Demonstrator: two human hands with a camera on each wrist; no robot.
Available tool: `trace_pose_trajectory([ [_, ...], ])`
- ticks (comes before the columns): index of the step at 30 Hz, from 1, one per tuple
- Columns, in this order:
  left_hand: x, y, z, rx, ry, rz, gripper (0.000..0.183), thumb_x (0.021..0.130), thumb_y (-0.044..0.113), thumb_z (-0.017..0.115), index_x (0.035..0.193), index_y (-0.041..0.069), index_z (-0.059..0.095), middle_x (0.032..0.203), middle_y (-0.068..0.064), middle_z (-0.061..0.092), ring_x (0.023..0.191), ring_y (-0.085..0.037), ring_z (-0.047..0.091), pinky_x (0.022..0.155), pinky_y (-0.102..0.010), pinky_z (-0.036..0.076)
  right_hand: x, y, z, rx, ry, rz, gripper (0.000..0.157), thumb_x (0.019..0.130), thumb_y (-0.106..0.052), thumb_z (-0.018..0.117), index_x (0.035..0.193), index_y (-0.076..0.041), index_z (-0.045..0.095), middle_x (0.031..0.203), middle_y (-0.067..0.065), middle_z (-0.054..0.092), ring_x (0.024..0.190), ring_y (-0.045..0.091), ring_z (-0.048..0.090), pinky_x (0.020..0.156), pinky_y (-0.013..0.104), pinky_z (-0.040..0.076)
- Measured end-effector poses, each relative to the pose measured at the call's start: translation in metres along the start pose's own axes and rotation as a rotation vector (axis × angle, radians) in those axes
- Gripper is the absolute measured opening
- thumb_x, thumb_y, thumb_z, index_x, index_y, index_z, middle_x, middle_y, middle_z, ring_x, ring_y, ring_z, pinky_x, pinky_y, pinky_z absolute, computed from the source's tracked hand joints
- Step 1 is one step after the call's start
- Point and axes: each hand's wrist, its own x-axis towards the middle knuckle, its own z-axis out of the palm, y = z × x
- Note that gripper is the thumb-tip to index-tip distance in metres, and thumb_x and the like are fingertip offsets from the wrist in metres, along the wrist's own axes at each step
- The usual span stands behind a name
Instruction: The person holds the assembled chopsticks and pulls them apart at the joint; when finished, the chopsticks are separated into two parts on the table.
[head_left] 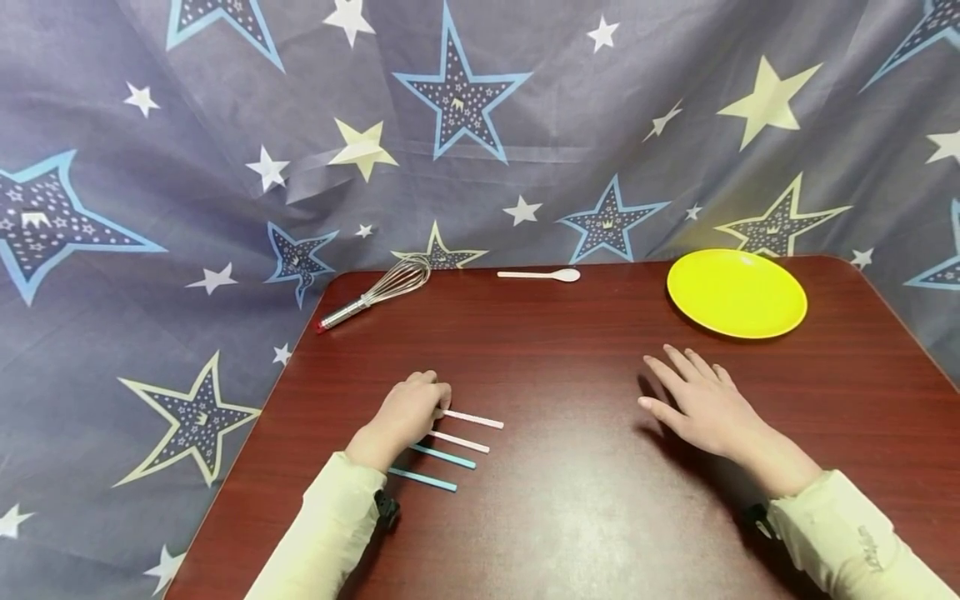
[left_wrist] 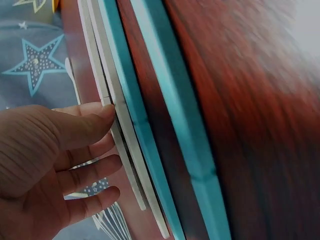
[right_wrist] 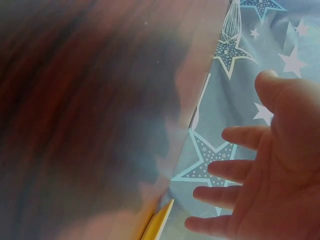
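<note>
Two white and two light-blue slim, straight-edged sticks lie roughly parallel at the left front of the table. My left hand (head_left: 408,410) is at their left part, its palm covering some of their ends. In the left wrist view its thumb and forefinger pinch the farthest white stick (left_wrist: 102,80); the other fingers are loosely bent beside it. Nearer to me lie the second white stick (head_left: 465,443), a blue stick (head_left: 450,457) and another blue stick (head_left: 431,481). My right hand (head_left: 708,408) hovers over the table's right side, fingers spread, holding nothing.
A yellow plate (head_left: 738,293) is at the back right, beyond my right hand. Along the back edge lie a white spoon (head_left: 540,275) and, farther left, a wire whisk (head_left: 378,292) with a red-tipped handle. A star-patterned cloth (head_left: 525,108) hangs behind the brown table (head_left: 562,500).
</note>
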Motion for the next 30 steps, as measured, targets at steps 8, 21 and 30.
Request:
trace_pose_trajectory([
  [8, 0.013, 0.012, 0.004, 0.012, 0.009, 0.013, 0.022, 0.079, 0.004, 0.077, 0.072, 0.016, 0.059, 0.077, 0.001, 0.049, 0.081, -0.026, 0.056, 0.064, -0.038, 0.047, 0.000, -0.003, 0.003, 0.010, -0.004, -0.020, 0.063, 0.097, -0.049, 0.053, 0.143, -0.007, 0.046, 0.147, 0.030, 0.035, 0.131, 0.055, 0.032, 0.097, 0.072, 0.026],
  [21, 0.028, 0.043, 0.004, -0.073, 0.063, 0.047, 0.024, 0.084, 0.004, 0.073, 0.075, 0.015, 0.054, 0.074, 0.003, 0.050, 0.074, -0.020, 0.058, 0.067, -0.035, 0.048, 0.001, -0.012, 0.012, 0.028, 0.054, -0.127, 0.062, 0.090, -0.038, 0.067, 0.139, -0.003, 0.051, 0.140, 0.031, 0.044, 0.125, 0.050, 0.045, 0.094, 0.066, 0.037],
  [30, 0.038, 0.072, 0.007, -0.092, 0.110, 0.122, 0.025, 0.084, 0.004, 0.071, 0.077, 0.016, 0.050, 0.070, 0.005, 0.051, 0.066, -0.016, 0.057, 0.061, -0.034, 0.049, 0.007, -0.020, 0.017, 0.083, 0.079, -0.202, 0.060, 0.089, -0.028, 0.070, 0.137, 0.001, 0.051, 0.135, 0.027, 0.051, 0.121, 0.044, 0.052, 0.095, 0.058, 0.042],
])
